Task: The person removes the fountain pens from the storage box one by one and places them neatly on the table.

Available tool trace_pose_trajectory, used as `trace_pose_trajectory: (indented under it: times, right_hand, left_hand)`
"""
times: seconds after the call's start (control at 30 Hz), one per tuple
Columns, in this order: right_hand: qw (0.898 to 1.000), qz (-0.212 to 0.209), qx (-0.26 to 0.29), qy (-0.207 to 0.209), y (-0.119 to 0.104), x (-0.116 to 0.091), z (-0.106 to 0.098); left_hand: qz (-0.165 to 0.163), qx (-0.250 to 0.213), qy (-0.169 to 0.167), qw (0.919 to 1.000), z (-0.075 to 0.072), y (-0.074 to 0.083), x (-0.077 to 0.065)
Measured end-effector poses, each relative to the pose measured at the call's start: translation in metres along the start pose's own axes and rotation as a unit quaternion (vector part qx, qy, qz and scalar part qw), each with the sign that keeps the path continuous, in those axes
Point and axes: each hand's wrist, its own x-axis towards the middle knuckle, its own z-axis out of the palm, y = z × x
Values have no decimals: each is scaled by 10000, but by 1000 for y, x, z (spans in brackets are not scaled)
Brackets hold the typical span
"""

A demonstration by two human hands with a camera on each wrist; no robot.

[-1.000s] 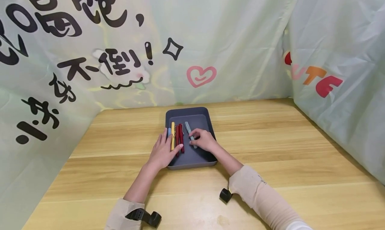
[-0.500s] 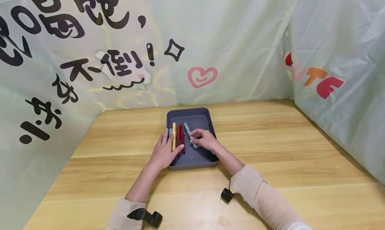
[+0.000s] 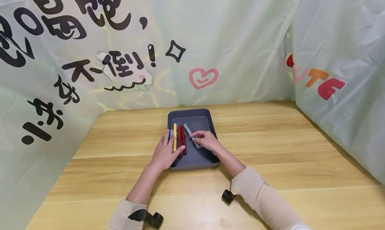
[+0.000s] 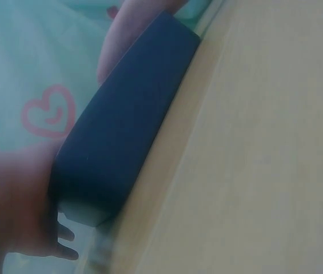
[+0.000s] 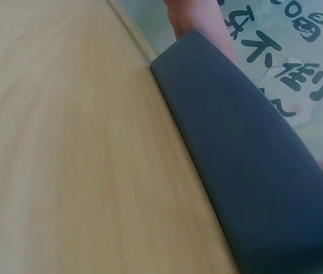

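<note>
At the far left hung a pale green curtain [image 3: 45,73] printed with large black characters, and it ran on behind the wooden surface [image 3: 120,176] toward a pink heart [image 3: 203,78]. On that surface, near its middle, sat a dark grey tray [image 3: 207,113], its outer wall also filling much of both wrist views [image 4: 121,137] [image 5: 252,165]. The left hand [image 3: 164,151] lay over the tray's left rim with its fingers straight and relaxed, released rather than grasping, the fingertips resting against the left side of a row of pens. Nearest those fingers was a light blue pen [image 3: 171,133], mostly hidden by them, and just beside it a yellow pen [image 3: 174,136] lay lengthwise in the tray. Touching the yellow one on its right were two dark red pens [image 3: 181,138], side by side and roughly parallel to it. A little further right, a pale grey-green pen [image 3: 189,131] lay tilted on the tray floor, its far end pointing toward the red pair and its near end under the right hand [image 3: 207,141]. That hand's fingers were curled around the pen, pinching it low in the tray. Both forearms wore beige sleeves [image 3: 258,196], each with a black strap at the wrist. At the far right another pale curtain [image 3: 346,39] carried red and orange letters.
</note>
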Motion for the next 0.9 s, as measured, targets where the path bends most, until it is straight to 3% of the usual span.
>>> trace_pose_trajectory:
  times: [0.9]
  right_hand:
    - [9984, 55, 501, -252, -3, 1, -3]
  left_hand:
    - [10, 28, -133, 9999, -3, 2, -1]
